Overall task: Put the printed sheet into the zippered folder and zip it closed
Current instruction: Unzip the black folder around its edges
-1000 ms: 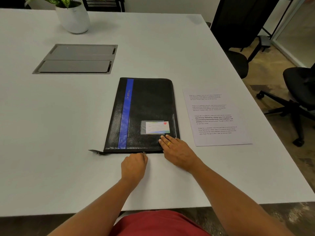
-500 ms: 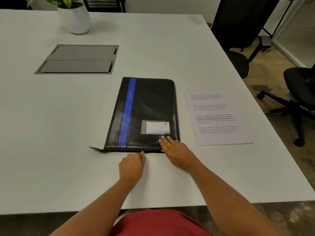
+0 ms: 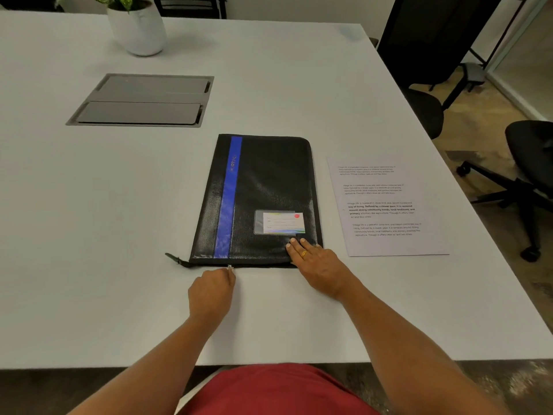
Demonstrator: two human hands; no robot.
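White table (image 3: pixel 89 235) holds the folder (image 3: pixel 269 181), black chairs (image 3: pixel 532 145) beside.

White table (image 3: pixel 89 235), bearing: one black zippered folder (image 3: pixel 269 187), flat, with a blue stripe (image 3: pixel 229 199) down its length and a clear card pocket (image 3: pixel 279 223) near the front right corner; one printed sheet (image 3: pixel 386 205), flat, just beside the folder on the right, apart from it. Left hand (image 3: pixel 211 290), curled, pinches the zipper pull (image 3: pixel 229 267) at the folder's near edge. Right hand (image 3: pixel 318 265), fingers straight, presses the near right corner. Farther back: grey recessed hatch (image 3: pixel 140 100), white plant pot (image 3: pixel 139 31).
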